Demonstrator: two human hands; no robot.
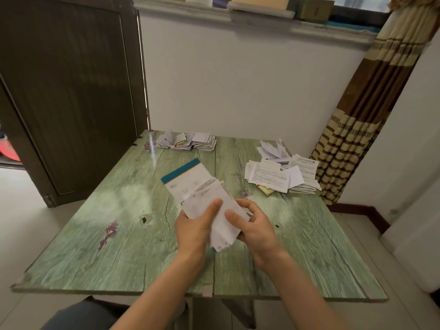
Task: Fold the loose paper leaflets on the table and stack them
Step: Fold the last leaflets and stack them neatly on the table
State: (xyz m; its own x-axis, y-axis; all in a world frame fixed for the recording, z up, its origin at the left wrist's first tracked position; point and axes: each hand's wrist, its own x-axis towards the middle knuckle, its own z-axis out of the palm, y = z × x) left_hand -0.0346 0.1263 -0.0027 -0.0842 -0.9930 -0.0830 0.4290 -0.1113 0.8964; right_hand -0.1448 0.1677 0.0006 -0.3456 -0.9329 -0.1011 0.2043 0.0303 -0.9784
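Two hands held one leaflet [190, 186] above mid-table [119, 210]: left hand [195, 225] pinching its left edge, thumb on top; right hand [254, 225] curled round its right edge. Long axis ran from the fingers away leftward to a teal end. Stack [188, 141] lay far left, nearer the left hand; pile [278, 175] far right.

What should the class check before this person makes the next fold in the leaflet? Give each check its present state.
1. Both hands grip the leaflet: ok, left hand and right hand hold it.
2. Edges lined up: cannot tell, the paper is blurred.
3. Bare table beneath for creasing: ok.
4. Folded stack in place at the far edge: ok.
5. Loose pile finished: not ok, unfolded sheets lie on the right.
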